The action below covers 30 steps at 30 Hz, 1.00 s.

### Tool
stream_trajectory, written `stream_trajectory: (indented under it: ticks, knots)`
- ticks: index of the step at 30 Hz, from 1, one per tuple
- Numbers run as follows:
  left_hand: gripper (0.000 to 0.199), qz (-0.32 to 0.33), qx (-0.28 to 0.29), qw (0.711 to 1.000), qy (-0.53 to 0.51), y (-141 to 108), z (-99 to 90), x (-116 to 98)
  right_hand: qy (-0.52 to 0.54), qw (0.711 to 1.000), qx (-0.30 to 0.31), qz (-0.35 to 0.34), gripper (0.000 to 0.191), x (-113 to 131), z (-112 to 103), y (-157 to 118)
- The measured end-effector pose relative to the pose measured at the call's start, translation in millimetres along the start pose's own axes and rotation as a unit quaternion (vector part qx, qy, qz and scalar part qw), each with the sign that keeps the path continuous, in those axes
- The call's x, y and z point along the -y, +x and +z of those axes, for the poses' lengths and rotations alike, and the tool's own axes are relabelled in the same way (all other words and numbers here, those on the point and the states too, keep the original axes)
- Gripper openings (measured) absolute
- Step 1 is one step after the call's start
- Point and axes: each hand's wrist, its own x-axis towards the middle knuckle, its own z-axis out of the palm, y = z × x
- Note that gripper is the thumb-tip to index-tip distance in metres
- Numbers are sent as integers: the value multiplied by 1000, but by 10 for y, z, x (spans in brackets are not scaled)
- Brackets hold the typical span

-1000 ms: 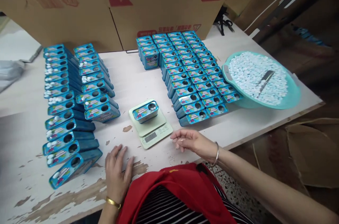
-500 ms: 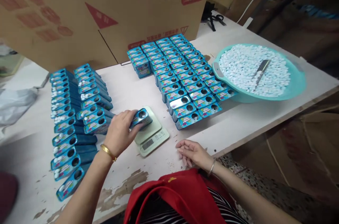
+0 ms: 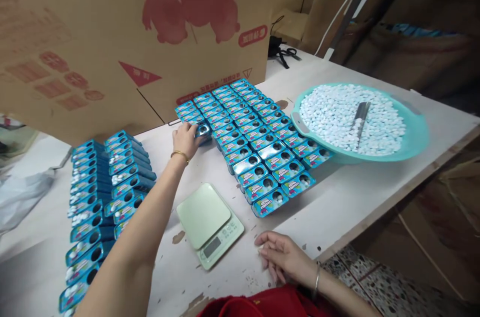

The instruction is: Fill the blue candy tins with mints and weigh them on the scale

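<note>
My left hand (image 3: 186, 141) is closed on a blue tin (image 3: 203, 131) at the near end of the short left column in the middle group of tins (image 3: 240, 116). A pale green scale (image 3: 204, 214) lies in front of me with a bare plate. To its right, my right hand (image 3: 281, 255) rests palm-side up near the table edge, fingers curled; a small whitish bit shows at the fingertips. Another group of blue tins (image 3: 88, 192), many with white pieces on top, stands at the left, partly behind my left forearm.
A turquoise basin (image 3: 420, 132) of white pieces holds a metal scoop (image 3: 360, 119) at the right. A large cardboard box (image 3: 123, 32) stands behind the tins. Black scissors (image 3: 288, 53) lie at the back, a plastic bag (image 3: 22, 192) at the far left.
My left hand has carried the tin from the scale plate away to the middle group. The view has tilted upward. My right hand stays curled by the table edge.
</note>
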Motion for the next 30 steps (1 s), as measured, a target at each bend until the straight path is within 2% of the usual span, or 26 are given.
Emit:
stream_trajectory:
  ticks: [3,5,8,11,13,16,18,20,23,25,27,30]
  knots:
    - [45,-3,-27,1000,-2,-100,-52,-18,1,1000,0,7,61,13,-4,-15]
    - [45,21,-42,999,-11,-367,-183,14,-2,1000,1,15,60,15,-5,-35]
    - [41,38,-46,998,-12,-1007,-471,134,-7,1000,-2,24,60,1,-7,-64]
    - [38,-36,-46,997,42,-1733,-716,291,-17,999,-1,27,60,-15,-12,-83]
    - [37,-94,-41,990,97,-2137,-774,386,-27,999,4,26,59,-19,-14,-94]
    - [33,-114,6,981,159,-2512,-708,468,-38,999,3,17,59,-17,-11,-111]
    - [25,-101,25,978,179,-2607,-649,464,-43,999,-4,5,58,-17,-6,-120]
    - [21,-84,14,980,181,-2611,-655,401,-47,999,-9,-5,57,-21,-1,-122]
    - [25,-44,-15,989,138,-2517,-812,195,-49,999,-11,-17,57,-30,-1,-115]
    - [29,-11,-15,995,96,-2417,-946,1,-50,998,-12,-26,57,-39,-11,-103]
    - [31,27,6,998,63,-2299,-1029,-211,-49,998,-12,-34,56,-55,-26,-86]
    - [26,72,67,994,51,-2110,-1004,-497,-51,998,-12,-38,56,-91,-36,-54]
